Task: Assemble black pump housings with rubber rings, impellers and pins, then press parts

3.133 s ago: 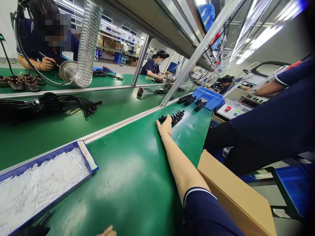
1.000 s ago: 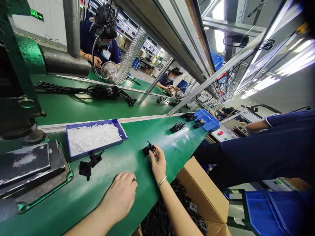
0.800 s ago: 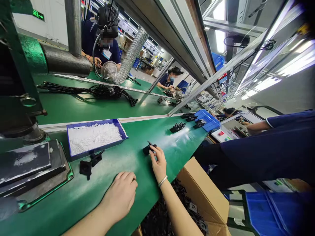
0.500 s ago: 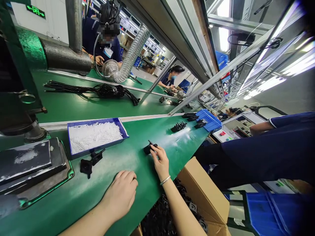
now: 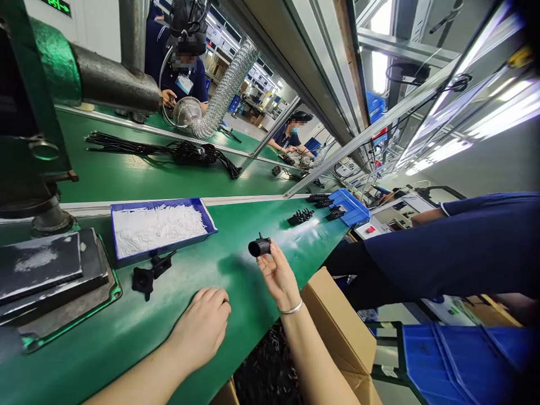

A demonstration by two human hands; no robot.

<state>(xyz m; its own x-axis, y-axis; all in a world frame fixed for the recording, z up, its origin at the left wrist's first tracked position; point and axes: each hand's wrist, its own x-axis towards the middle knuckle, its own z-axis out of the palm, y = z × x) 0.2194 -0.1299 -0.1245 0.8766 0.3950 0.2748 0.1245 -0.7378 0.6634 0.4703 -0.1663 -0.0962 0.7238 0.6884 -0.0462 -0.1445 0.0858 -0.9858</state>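
Above the green bench, my right hand [image 5: 278,274] pinches a hollow black plastic cylinder [image 5: 260,246] with a thin prong on top. Its round open end faces left. To the left, my left hand [image 5: 205,323] rests palm down on the bench, fingers loosely curled under and nothing showing in them. Beyond it lie two black star-shaped plastic parts [image 5: 143,280], close together. Behind these stands a blue tray [image 5: 164,247] filled with thin white sticks or tubes.
Black machine plates [image 5: 42,264] occupy the bench's left end. Black parts stand in clusters [image 5: 300,217] near a blue bin [image 5: 353,209]. A cardboard box [image 5: 341,320] holds many black parts beside the bench edge. A bundle of black cables [image 5: 177,152] lies behind the rail. A person in navy stands right.
The cylinder in my right hand has been raised and turned, so its open end now shows. My left hand stays resting on the bench. The view has shifted slightly.
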